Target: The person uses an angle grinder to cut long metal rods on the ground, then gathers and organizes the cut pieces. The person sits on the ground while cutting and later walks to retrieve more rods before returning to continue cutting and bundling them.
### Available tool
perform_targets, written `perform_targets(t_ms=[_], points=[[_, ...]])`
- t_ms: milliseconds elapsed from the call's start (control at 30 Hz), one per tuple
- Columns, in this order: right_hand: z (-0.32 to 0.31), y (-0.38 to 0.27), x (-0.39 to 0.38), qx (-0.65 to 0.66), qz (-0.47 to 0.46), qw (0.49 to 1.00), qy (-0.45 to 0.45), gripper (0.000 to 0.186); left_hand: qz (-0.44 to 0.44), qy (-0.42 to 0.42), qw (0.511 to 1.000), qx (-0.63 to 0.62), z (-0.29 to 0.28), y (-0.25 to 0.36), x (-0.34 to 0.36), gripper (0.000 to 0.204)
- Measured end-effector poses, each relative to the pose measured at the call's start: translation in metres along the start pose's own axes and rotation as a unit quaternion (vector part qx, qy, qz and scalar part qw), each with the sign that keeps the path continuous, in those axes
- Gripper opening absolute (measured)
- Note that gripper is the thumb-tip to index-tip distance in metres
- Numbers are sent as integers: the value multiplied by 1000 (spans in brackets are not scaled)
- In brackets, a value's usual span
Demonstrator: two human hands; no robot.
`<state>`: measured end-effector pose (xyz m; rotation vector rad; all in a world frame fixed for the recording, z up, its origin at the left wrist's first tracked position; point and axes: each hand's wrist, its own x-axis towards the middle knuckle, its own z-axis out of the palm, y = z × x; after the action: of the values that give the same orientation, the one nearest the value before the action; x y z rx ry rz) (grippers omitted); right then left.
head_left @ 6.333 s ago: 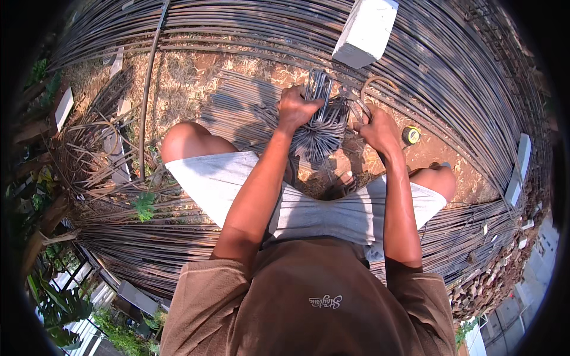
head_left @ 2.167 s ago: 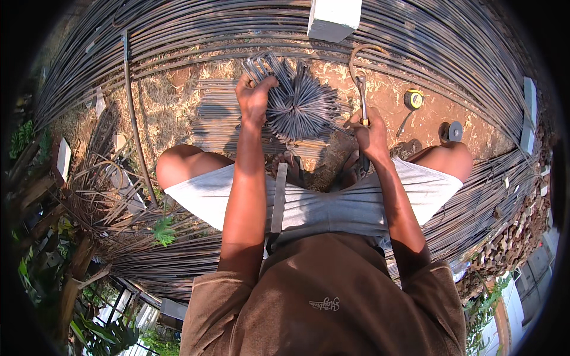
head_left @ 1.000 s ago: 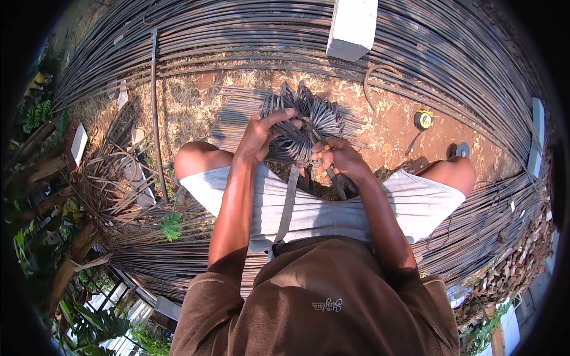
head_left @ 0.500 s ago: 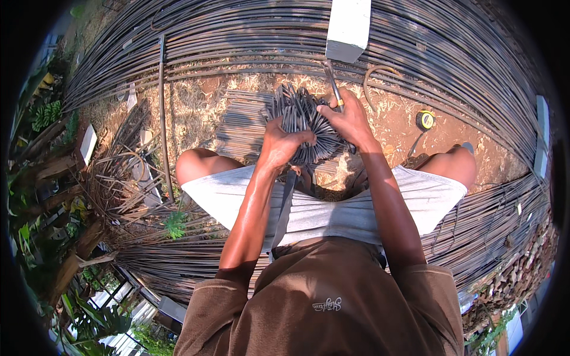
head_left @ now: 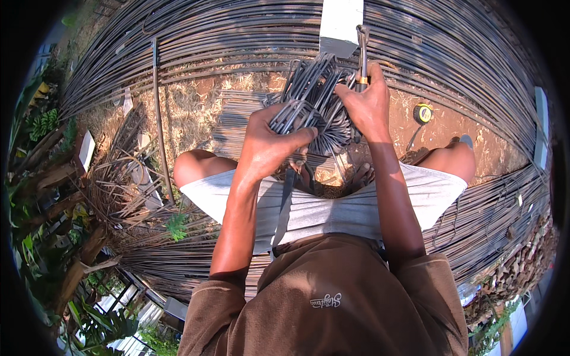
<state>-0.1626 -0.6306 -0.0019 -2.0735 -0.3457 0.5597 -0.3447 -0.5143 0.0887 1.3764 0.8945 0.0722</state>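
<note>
A bundle of bent steel rebar stirrups [head_left: 314, 83] rises in front of me, its dark loops fanned out. My left hand [head_left: 267, 139] is closed round the near-left part of it, thumb across the bars. On the right, my right hand [head_left: 369, 104] grips a pair of pincers [head_left: 363, 50] by handles with a yellow band, the jaws pointing away from me. That hand is beside the bundle; whether its fingers also touch the stirrups is hard to see. Under the bundle, more stirrups are partly hidden.
Cut straight rods [head_left: 231, 127] lie on the ground left of the bundle. Long rebar [head_left: 237, 35] runs across the far side, under a white block [head_left: 341, 26]. A yellow tape measure [head_left: 423, 113] lies to the right, a long bar [head_left: 159, 118] to the left.
Both hands have moved. The left has lifted stirrups up toward me and tilted them; the right has swung the pincers farther right and away, clear of the loops.
</note>
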Motion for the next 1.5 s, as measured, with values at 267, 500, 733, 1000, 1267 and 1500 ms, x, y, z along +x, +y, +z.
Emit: perform_targets(t_ms=[267, 500, 733, 1000, 1267, 1500], points=[[33, 79, -52, 111, 42, 986, 119, 45, 2, 75, 994, -84, -18, -73, 101, 34], [42, 94, -66, 75, 38, 988, 133, 38, 145, 166, 866, 449, 4, -81, 128, 33], [42, 74, -89, 436, 137, 888, 43, 49, 195, 121, 925, 301, -45, -130, 136, 28], [64, 104, -82, 210, -48, 972, 96, 46, -31, 32, 998, 45, -60, -97, 118, 29], [-15, 57, -86, 173, 22, 984, -33, 39, 6, 35, 996, 77, -54, -117, 113, 30], [-47, -5, -112, 253, 264, 873, -323, 54, 20, 50, 990, 131, -58, -119, 104, 33]])
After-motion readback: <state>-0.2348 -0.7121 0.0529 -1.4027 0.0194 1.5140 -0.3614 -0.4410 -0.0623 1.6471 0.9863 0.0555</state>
